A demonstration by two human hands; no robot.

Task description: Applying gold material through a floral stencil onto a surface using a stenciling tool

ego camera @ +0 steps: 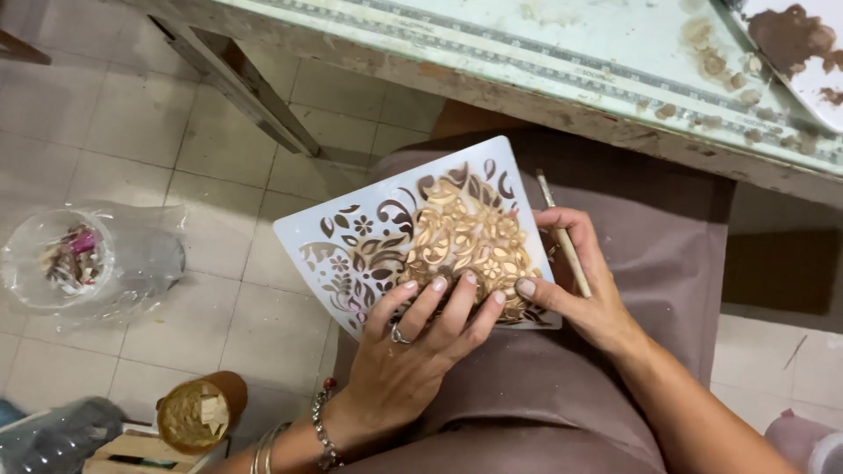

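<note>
I see a white stencil sheet [399,233] with leaf and flower cut-outs, lying tilted on the lap, over a brown apron [650,290]. Under its middle sits a rounded object [461,237] that shows gold through the holes; I cannot tell what it is.

My left hand [413,351] lies flat on the lower edge of the stencil. Its fingers are spread apart and press down with the tips. My right hand [584,285] has its thumb on the stencil's right edge, and its other fingers are closed around a thin brush [562,237] that points up toward the table [492,61].

I think pressing is the job right now. To do it well, I would keep the sheet tight against the round shape so it cannot slide, and keep the fingertips off the open holes.

A plastic jar [79,259] and a brown cup [202,408] sit on the tiled floor [132,114].
</note>
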